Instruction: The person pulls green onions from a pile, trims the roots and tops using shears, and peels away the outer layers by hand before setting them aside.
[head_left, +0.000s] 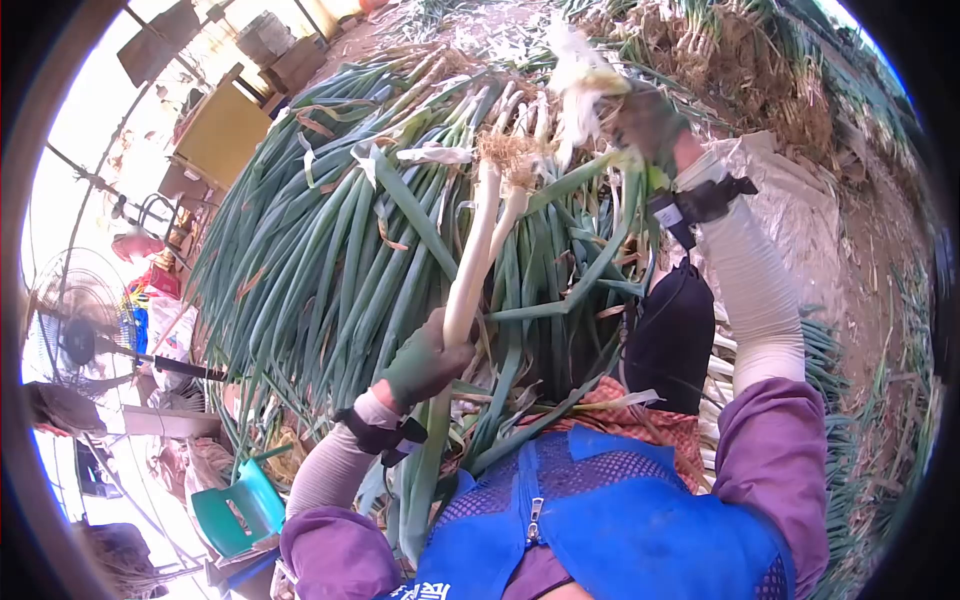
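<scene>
Hands apart | left hand (425, 365) closed round leek stalks (472, 250), roots up, over leek pile (330, 250) | right hand (650, 125) blurred by pale husks (585, 90), grip unclear | advise: steady shafts, strip gently

Left hand (430, 358) closed, right hand (648, 126) farther out, blurred, both arms (752, 285) bent

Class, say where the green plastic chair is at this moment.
In the head view, the green plastic chair is at the lower left, below and to the right of the fan, just left of the person's purple left sleeve.
</scene>
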